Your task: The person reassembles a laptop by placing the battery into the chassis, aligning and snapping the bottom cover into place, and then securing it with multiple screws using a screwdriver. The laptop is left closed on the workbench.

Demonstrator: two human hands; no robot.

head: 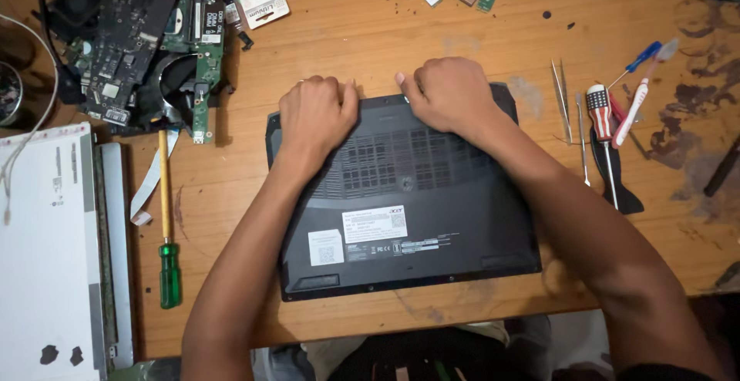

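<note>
Black laptop (401, 196) lies upside down at middle of wooden desk (370, 34), bottom cover on, vents and labels facing up. Left hand (316, 115) and right hand (447, 92) press side by side on its far edge, fingers curled over rim, gripping laptop. Cover looks seated; whether screws are in, cannot tell. Bare circuit boards (146, 34) lie at far left, flat screen panel (46, 250) near left edge, green-handled screwdriver (166, 227) beside it. Tweezers (561, 99), striped screwdriver (601, 130), toothbrush (644, 92) lie at right. No containers in view.
</note>
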